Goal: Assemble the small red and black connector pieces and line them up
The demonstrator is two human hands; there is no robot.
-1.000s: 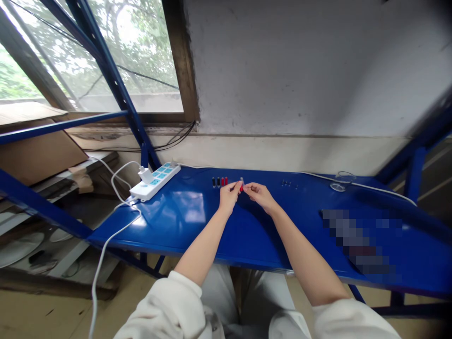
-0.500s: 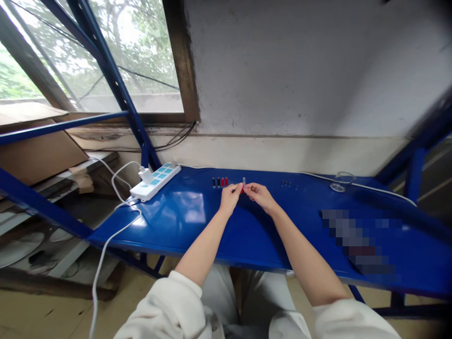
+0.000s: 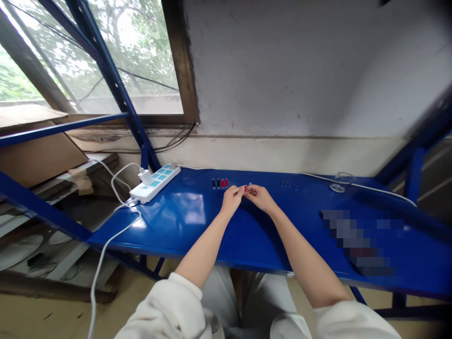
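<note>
My left hand and my right hand meet over the middle of the blue shelf, fingertips pinched together. Between them is a small red piece with a short clear or metal tip poking up toward the right hand. Both hands grip it, the left on the red end, the right on the tip end. Just beyond my left hand a short row of small black and red pieces stands on the shelf.
A white power strip with blue sockets lies at the shelf's left, its white cable hanging to the floor. Tiny dark parts and a clear ring-shaped object with a thin white cable lie farther right. Blue rack struts rise at both sides.
The hands have stayed almost in place. The small piece between them has tilted, its tip now leaning right toward my right hand.
</note>
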